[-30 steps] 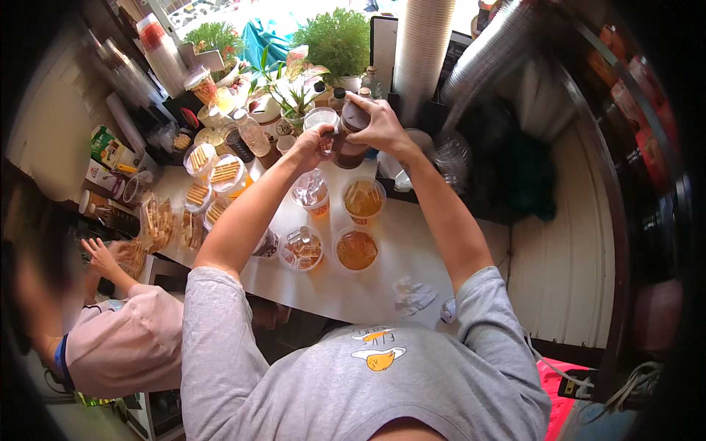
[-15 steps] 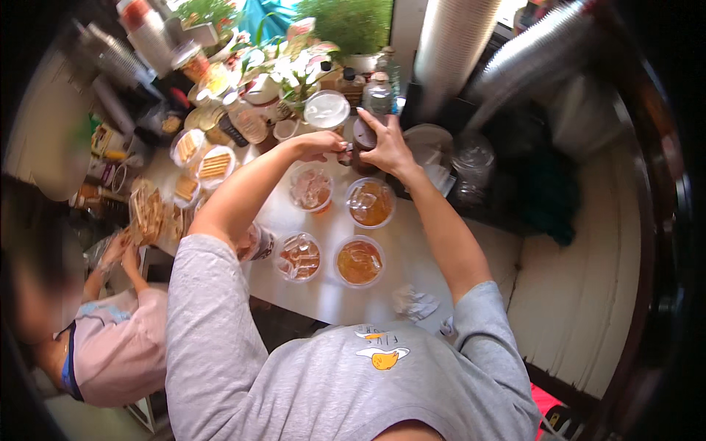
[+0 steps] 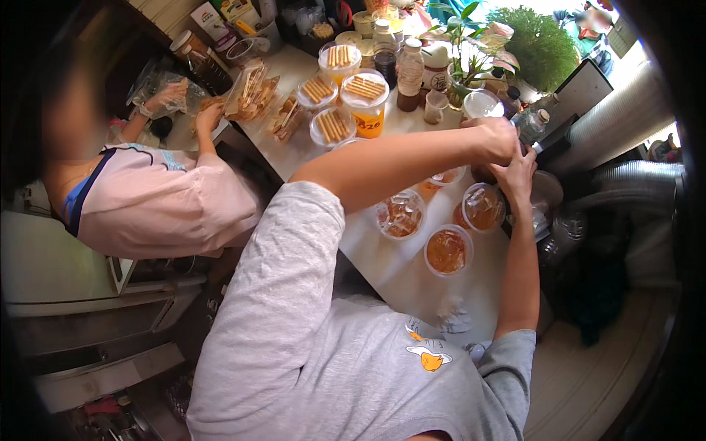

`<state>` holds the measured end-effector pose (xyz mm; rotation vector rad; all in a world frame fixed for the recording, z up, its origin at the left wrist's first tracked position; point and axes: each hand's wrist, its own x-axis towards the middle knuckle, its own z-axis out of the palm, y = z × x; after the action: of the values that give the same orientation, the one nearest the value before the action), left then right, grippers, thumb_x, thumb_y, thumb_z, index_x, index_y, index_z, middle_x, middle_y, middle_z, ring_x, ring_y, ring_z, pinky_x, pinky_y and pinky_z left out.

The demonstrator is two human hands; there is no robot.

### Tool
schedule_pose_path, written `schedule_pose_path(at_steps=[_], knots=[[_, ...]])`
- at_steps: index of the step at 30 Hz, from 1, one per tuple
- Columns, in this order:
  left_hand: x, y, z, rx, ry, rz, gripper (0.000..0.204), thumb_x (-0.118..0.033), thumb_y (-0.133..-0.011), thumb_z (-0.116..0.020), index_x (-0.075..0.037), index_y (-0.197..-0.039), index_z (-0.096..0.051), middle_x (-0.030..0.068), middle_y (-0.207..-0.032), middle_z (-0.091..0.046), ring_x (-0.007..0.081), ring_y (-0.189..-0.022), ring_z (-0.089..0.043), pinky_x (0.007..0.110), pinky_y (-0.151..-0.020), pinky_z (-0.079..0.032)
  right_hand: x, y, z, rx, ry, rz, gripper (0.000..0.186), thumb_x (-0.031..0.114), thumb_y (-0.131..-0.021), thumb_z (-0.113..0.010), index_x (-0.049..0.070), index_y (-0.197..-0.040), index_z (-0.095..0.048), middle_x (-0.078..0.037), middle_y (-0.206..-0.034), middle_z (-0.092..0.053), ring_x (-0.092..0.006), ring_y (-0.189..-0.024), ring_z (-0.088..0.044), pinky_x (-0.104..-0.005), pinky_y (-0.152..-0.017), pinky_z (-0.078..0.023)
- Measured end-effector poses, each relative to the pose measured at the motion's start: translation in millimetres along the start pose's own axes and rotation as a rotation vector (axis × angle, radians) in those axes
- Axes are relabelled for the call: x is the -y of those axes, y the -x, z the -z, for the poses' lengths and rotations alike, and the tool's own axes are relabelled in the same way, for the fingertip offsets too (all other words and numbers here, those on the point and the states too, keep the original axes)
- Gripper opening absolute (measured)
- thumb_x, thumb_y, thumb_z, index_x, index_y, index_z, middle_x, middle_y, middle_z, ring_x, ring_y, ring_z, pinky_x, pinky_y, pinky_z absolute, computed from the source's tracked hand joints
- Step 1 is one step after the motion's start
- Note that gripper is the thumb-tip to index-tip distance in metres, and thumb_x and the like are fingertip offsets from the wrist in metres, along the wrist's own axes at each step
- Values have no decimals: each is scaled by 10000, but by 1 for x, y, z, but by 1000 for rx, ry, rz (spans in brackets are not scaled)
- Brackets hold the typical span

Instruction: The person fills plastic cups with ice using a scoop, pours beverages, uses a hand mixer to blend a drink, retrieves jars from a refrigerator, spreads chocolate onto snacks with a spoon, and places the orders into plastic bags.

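At the far right of the table my left hand [image 3: 497, 140] is closed in a fist, up against my right hand [image 3: 517, 175]. My right hand's fingers curl round a dark brown jar [image 3: 484, 174], which the hands mostly hide. Just below them stand clear plastic cups of amber drink with ice: a right cup [image 3: 483, 208], a front cup [image 3: 449, 251], a left cup [image 3: 401, 214], and a back one [image 3: 445, 178] partly covered by my left forearm. A clear round tub [image 3: 483, 104] sits behind my left hand.
Cups topped with wafer sticks [image 3: 365, 88] stand left of my forearm, near bottles [image 3: 410, 66] and potted plants [image 3: 533, 48]. At the left, a co-worker's hands [image 3: 208, 117] handle bagged food. Stacked cups [image 3: 625, 110] lean at the right; crumpled tissue [image 3: 454, 317] lies at the front.
The view has swung left, so the table appears farther right and more of the co-worker shows. My left hand has come up over the jar, against my right hand.
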<state>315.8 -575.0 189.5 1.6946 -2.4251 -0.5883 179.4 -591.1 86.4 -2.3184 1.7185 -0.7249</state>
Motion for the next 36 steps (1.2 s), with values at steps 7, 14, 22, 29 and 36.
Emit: schedule_pose_path(at_steps=[7,14,22,29,36], knots=[[-112,170,19,-205,656,-542,169,-125,-784,-560,9,-842,-476,201,-868,-511,353,-797,-554,426,-656,-456,-15,50,76,-355,-210,-26,514,222,-771,-665,83,-1233,-488,-152,-1201,-489,-263,-1019,-510,-333,-870,-413],[-72,213,-159,526,591,-133,357,-99,-812,-538,14,-1145,-475,211,-1108,-522,362,-1030,-499,413,-857,-414,13,288,50,-298,-339,-522,489,52,-771,-558,12,-1243,-437,-165,-1248,-435,-290,-1131,-440,-379,-949,-350],[-63,195,-284,-111,445,-510,465,-38,-759,-483,-44,-1223,-458,137,-1237,-478,315,-1185,-412,381,-977,-365,0,366,-7,-55,78,-379,357,27,-773,-505,9,-1127,-550,-160,-1198,-518,-300,-1170,-439,-446,-1026,-261],[-68,193,-286,-177,158,-528,403,-67,-739,-488,-44,-1141,-522,109,-1216,-495,309,-1129,-458,436,-960,-363,-9,323,41,75,53,-421,152,14,-665,-581,28,-807,-636,-151,-918,-577,-304,-935,-538,-397,-889,-404],[-76,188,-270,-141,183,-550,358,-30,-760,-496,-50,-1115,-530,143,-1210,-488,353,-1109,-460,429,-945,-374,-62,99,92,-535,207,56,69,89,-723,-571,74,-783,-600,-107,-775,-567,-269,-811,-552,-363,-726,-428]])
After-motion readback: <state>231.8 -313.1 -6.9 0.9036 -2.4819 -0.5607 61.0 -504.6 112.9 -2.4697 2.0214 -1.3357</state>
